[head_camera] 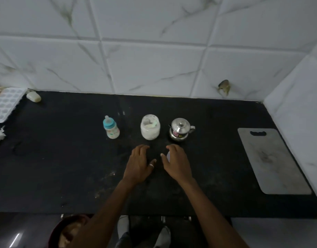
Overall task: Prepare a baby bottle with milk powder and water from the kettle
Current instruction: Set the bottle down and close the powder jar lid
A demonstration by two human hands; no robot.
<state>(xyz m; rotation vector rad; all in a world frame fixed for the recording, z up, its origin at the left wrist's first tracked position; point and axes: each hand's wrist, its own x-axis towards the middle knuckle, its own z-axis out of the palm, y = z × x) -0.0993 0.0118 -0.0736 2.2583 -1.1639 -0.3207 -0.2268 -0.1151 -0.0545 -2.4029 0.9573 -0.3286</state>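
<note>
Black counter (64, 167) carries a row midway between its back and front edges. The baby bottle (111, 129) has its blue collar and teat on, contents unclear. Right of it, an open jar (150, 127) holds white milk powder and a pale scoop (151, 124), then comes a lidded steel kettle (180, 129). Nearer the front edge, the left hand (138, 163) lies flat and relaxed, holding nothing. The right hand (177, 161) arches over something white; I cannot tell whether it grips it.

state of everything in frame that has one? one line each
Bottle: upright, teat on, closed.
Jar: upright, looks lidless, powder and scoop inside.
Kettle: upright, lid on.
Left hand: open, holds nothing.
Right hand: over a white thing, grip unclear.
Board: lying flat.
Ice tray: lying flat, contents unclear.
</note>
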